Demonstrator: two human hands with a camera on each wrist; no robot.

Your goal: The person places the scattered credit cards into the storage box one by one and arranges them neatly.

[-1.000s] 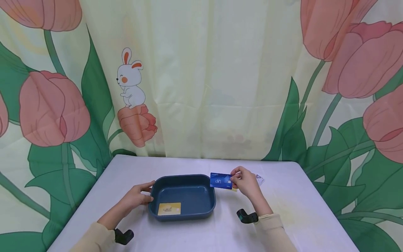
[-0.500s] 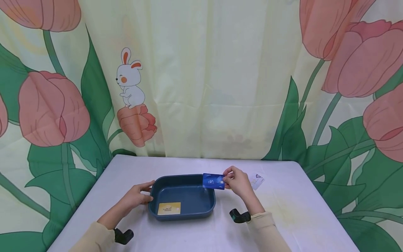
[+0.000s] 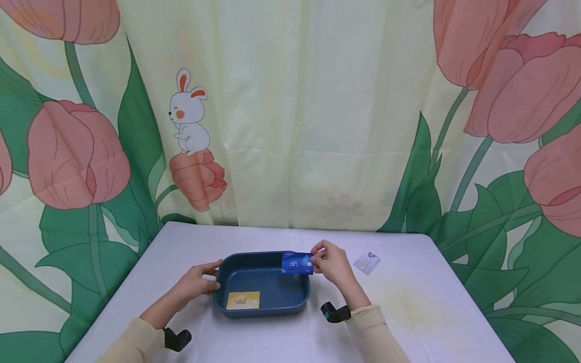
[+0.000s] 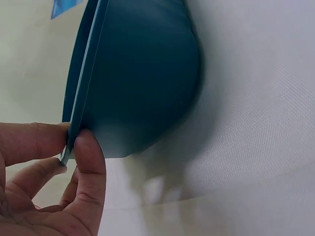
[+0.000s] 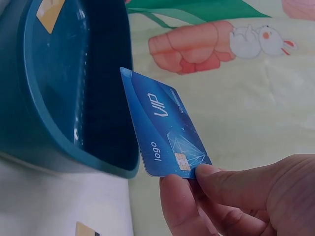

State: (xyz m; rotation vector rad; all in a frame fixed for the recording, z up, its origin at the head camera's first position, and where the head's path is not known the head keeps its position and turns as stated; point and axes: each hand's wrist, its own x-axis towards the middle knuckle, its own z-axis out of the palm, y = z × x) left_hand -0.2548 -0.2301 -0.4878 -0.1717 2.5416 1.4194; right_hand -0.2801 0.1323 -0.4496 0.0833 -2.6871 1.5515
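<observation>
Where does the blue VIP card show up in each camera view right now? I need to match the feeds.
Head: the blue VIP card is at centre, over the tray's far right corner, pinched by the right hand.
Left wrist: only a light-blue corner shows at the top left edge, beyond the tray rim; probably the card.
Right wrist: centre, tilted, fingertips pinching its lower end.
Shared landmark: the dark teal tray.
</observation>
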